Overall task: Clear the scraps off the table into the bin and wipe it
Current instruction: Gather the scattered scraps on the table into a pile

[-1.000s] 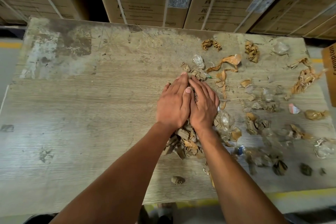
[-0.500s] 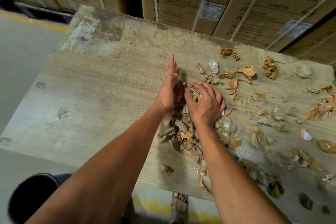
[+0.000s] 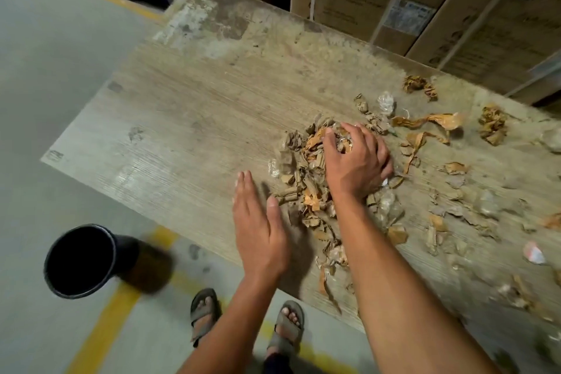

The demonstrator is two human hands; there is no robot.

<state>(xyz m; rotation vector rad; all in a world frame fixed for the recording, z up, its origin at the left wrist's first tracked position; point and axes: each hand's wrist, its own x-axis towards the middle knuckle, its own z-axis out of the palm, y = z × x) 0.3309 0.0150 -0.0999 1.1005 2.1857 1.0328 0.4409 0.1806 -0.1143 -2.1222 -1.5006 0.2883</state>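
Brown paper and clear plastic scraps (image 3: 306,179) lie heaped under the curled fingers (image 3: 331,143) of the right hand (image 3: 355,161), which presses palm-down on the pile, fingertips dug into the pieces; whether they grip any I cannot tell. The left hand (image 3: 258,222) is flat and open, fingers straight and together, thumb out toward the pile, held at the heap's left edge near the worktop's front. Both forearms reach in from below, the right crossing over loose scraps. More scraps spread to the right across the wooden worktop (image 3: 170,136). The black bin (image 3: 82,261) stands on the floor left of the worktop's corner, beside the sandalled feet (image 3: 203,313).
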